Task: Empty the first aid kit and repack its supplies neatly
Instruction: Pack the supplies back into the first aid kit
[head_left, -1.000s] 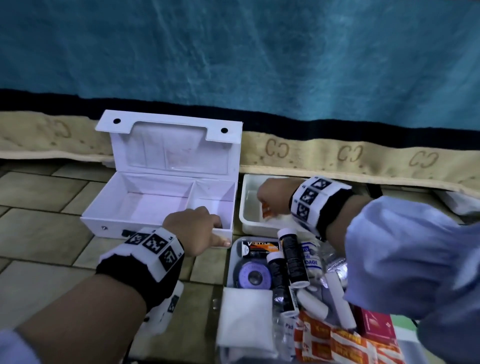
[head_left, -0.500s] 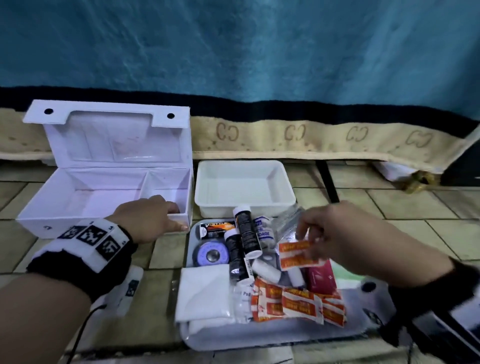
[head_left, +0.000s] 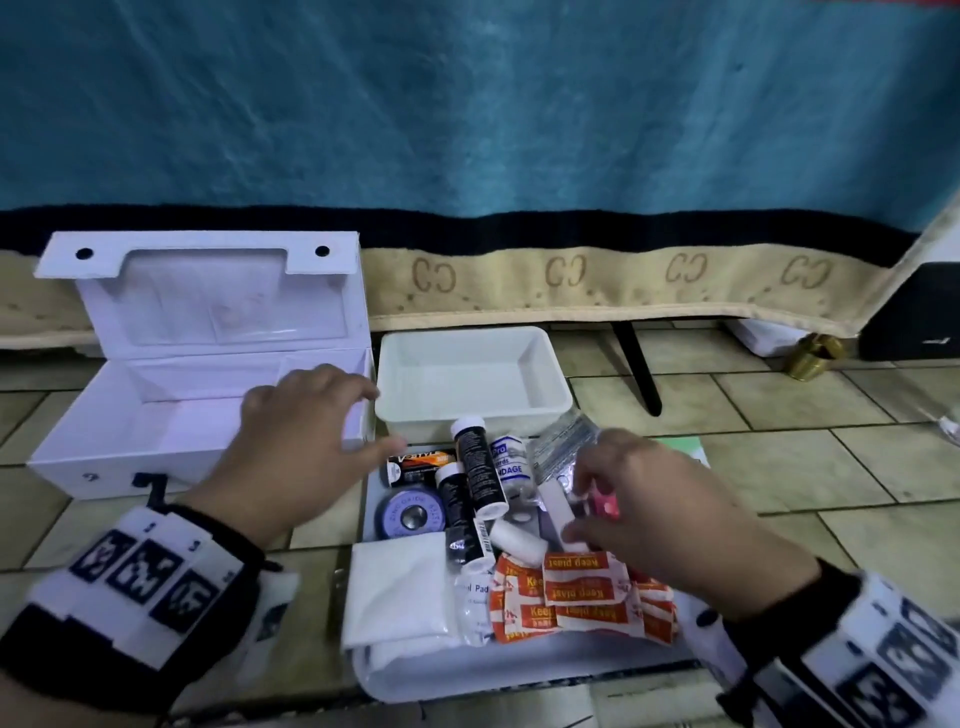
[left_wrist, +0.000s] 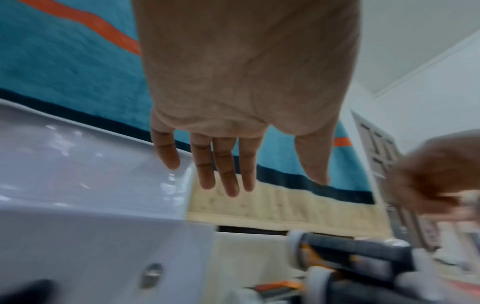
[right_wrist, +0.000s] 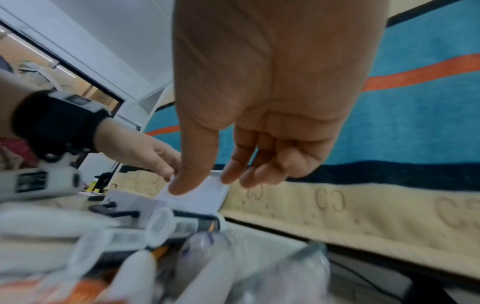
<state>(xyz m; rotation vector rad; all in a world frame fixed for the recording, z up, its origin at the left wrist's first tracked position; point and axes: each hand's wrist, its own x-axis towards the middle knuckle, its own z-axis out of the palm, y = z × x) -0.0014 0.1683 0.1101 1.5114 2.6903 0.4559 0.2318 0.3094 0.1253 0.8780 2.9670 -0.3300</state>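
The white first aid kit (head_left: 67, 467) stands open and empty at the left, its lid (head_left: 208, 301) upright. My left hand (head_left: 379, 421) hovers over the kit's front right corner with fingers spread and nothing in it; the left wrist view shows this left hand (left_wrist: 270, 179) above the kit's lid (left_wrist: 78, 160). My right hand (head_left: 582, 512) hangs over the supply tray (head_left: 467, 675) with relaxed fingers, and the right wrist view shows that hand (right_wrist: 205, 183) empty. In the tray lie orange plasters (head_left: 582, 592), black tubes (head_left: 475, 467), a tape roll (head_left: 410, 514), gauze (head_left: 400, 592) and a bandage pack (head_left: 509, 462).
An empty small white tray (head_left: 556, 374) sits behind the supplies, right of the kit. A blue hanging cloth with a beige border (head_left: 571, 291) closes off the back. A black leg (head_left: 636, 364) and a dark box (head_left: 909, 322) stand on the tiled floor at the right.
My right hand has let go of the plaster strips, which now lie on the pile. My left hand has lifted off the kit's front edge and opened its fingers.
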